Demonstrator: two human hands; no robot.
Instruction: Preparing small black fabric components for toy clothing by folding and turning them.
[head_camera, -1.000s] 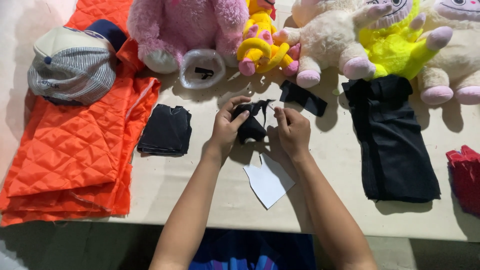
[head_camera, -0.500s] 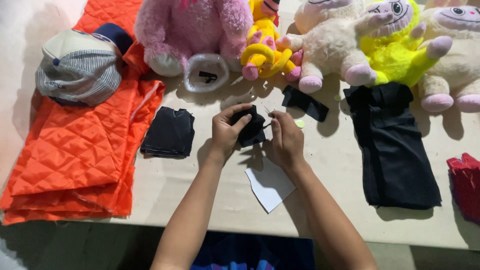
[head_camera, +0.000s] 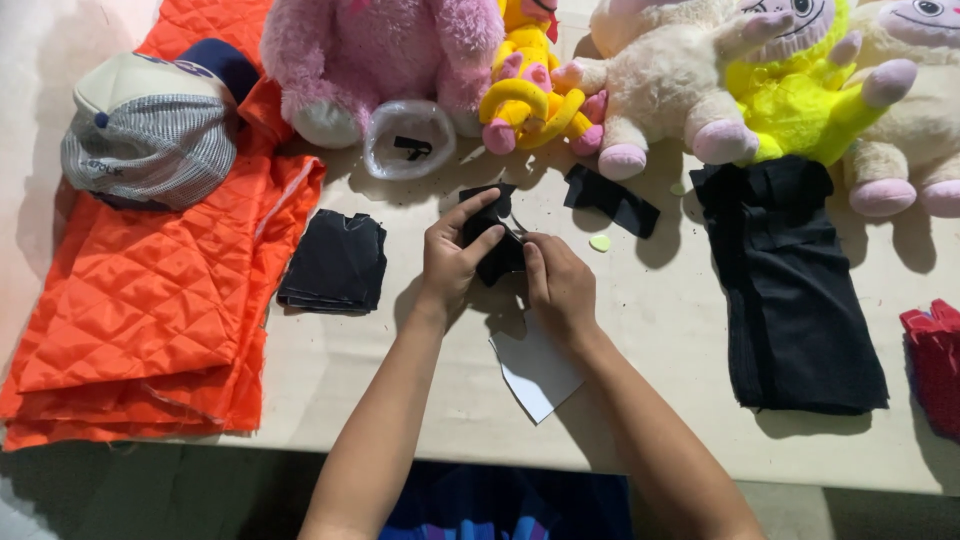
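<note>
Black fabric scrap (head_camera: 492, 240) sits at the table's middle, pinched from both sides: the left hand (head_camera: 452, 255) curls thumb and fingers over it, the right hand (head_camera: 558, 285) closes on its lower edge above one white paper pattern (head_camera: 538, 372). Left to right lie one orange quilted cloth (head_camera: 150, 300), one striped cap (head_camera: 150, 130), one folded black stack (head_camera: 335, 262), one black strip (head_camera: 610, 200) and one long black fabric pile (head_camera: 795, 300). Behind stand four plush toys, the pink one (head_camera: 370, 50) leftmost.
</note>
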